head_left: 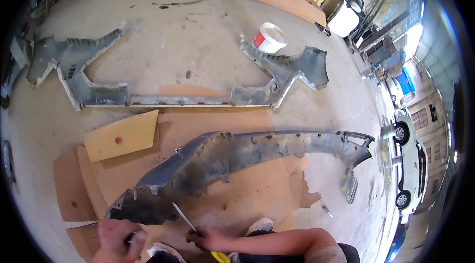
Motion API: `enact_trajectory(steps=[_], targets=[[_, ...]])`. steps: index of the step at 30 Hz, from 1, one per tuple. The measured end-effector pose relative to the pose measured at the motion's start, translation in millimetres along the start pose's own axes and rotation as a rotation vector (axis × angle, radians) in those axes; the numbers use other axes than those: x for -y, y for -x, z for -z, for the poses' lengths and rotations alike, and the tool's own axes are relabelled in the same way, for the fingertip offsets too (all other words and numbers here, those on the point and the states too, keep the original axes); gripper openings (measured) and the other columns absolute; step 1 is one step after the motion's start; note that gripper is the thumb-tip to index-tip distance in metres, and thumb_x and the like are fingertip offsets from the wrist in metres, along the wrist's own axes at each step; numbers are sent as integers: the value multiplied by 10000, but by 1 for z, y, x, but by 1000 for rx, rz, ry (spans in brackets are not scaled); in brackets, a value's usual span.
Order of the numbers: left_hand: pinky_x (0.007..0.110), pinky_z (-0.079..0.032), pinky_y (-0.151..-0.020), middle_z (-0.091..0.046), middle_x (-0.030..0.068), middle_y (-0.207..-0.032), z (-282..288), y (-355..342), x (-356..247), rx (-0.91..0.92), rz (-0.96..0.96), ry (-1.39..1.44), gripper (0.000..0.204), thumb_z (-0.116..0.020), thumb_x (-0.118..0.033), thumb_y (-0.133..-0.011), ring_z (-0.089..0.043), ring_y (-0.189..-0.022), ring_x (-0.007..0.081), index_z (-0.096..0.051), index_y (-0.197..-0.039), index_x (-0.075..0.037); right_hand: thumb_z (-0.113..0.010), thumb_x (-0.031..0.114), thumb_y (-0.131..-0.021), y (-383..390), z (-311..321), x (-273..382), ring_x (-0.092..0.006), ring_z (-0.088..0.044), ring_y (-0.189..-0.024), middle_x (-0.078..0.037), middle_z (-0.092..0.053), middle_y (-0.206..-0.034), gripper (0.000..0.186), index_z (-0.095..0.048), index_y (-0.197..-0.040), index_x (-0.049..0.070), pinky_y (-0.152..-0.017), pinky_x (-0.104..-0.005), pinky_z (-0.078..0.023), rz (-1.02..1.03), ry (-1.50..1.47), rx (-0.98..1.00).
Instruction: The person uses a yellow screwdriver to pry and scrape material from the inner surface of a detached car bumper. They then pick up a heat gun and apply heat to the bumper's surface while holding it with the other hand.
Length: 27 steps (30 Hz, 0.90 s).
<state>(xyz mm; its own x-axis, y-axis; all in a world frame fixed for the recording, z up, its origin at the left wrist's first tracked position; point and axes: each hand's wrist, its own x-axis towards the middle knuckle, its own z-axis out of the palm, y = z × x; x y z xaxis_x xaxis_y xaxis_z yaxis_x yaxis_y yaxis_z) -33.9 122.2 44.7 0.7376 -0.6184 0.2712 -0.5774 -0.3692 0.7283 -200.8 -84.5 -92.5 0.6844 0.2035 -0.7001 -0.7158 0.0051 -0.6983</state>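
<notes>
A grey, dirt-stained car bumper cover (pixel 257 148) lies inner side up across cardboard in front of me. My right hand (pixel 210 241) is closed round a tool with a slim, pale metal rod (pixel 183 216), which points up and left toward the bumper's near edge. A yellow part (pixel 220 257) shows below that hand; whether it belongs to the tool is unclear. Close to the bumper's left end, my left hand (pixel 118 238) has its fingers curled. Something dark shows between them, but blur hides what it is.
Brown cardboard sheets (pixel 247 198) cover the floor, with a loose tan piece (pixel 121 137) on top. Beyond lies a second grey bumper (pixel 180 101). A white bucket (pixel 269 38) stands behind it. A screwdriver-like tool (pixel 326 209) and a grey perforated strip (pixel 349 186) lie at right.
</notes>
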Motion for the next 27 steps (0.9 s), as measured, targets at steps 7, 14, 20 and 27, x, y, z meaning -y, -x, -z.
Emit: enact_trajectory(steps=[7, 14, 20, 27], targets=[[312, -408, -408, -496, 8, -557, -44, -34, -25, 235, -359, -85, 146, -732, -117, -671, -516, -445, 194, -614, -755, -104, -524, 308, -938, -8, 37, -30, -347, -591, -898, -218, -608, -906, 300, -605, -981, 22, -788, -374, -473, 268, 709, -206], [268, -401, -575, -526, -15, -731, -55, -53, -42, 353, -489, -383, 239, -619, -155, -699, -535, -654, 142, -623, -932, -100, -414, 352, -984, 10, 10, 116, -204, -566, -1018, -71, -606, -1061, 414, -580, -1106, -7, -917, -332, -434, 294, -860, 75], [319, -440, -819, -590, 47, -1016, -81, -76, -56, 365, -557, -362, 326, -537, -154, -747, -577, -906, 189, -611, -1054, -75, -381, 315, -969, 21, 19, 125, -226, -577, -1042, -117, -619, -1091, 400, -565, -1144, 5, -959, -344, -433, 258, -1433, 61], [453, -442, -859, -551, 138, -1123, -71, -80, -49, 100, -490, -411, 444, -715, -193, -641, -562, -1000, 306, -622, -1061, -86, -450, 222, -950, -8, 89, 101, -266, -580, -1004, -122, -616, -1052, 264, -583, -1042, 12, -937, -385, -448, 378, -1445, -357]])
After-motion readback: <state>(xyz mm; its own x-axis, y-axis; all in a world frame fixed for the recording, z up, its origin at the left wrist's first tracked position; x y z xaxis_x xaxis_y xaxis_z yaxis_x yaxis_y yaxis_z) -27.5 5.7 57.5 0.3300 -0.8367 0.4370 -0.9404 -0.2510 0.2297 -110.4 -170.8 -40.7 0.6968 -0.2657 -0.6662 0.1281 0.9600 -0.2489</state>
